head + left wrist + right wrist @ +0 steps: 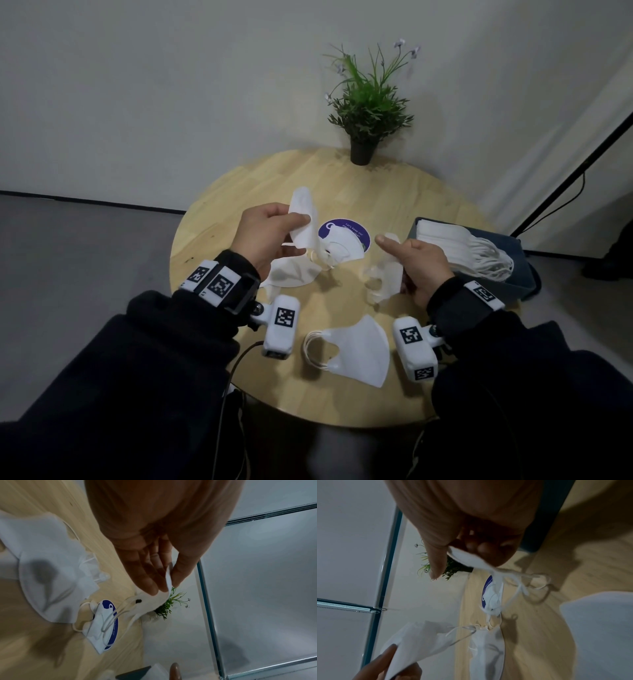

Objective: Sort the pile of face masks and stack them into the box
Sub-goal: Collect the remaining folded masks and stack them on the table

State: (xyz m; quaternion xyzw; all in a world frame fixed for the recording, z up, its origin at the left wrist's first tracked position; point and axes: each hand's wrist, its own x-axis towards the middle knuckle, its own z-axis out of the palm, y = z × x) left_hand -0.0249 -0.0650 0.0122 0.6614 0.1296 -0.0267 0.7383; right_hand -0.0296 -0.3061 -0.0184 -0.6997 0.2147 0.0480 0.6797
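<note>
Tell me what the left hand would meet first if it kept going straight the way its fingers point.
Probably nothing soon. The left hand, pinching a white mask, points forward and rightward above the table. In that line lies the purple sticker below; further on, the potted plant. Depth is unclear.

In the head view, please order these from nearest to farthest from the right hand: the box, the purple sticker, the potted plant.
From the right hand:
1. Box, just to its right, masks stacked inside.
2. Purple sticker, left of it, table centre.
3. Potted plant, far table edge.

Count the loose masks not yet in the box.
5: one in the left hand, one in the right hand, one on the purple sticker, one below the left hand, one nearest. Overlaps may hide more.
</note>
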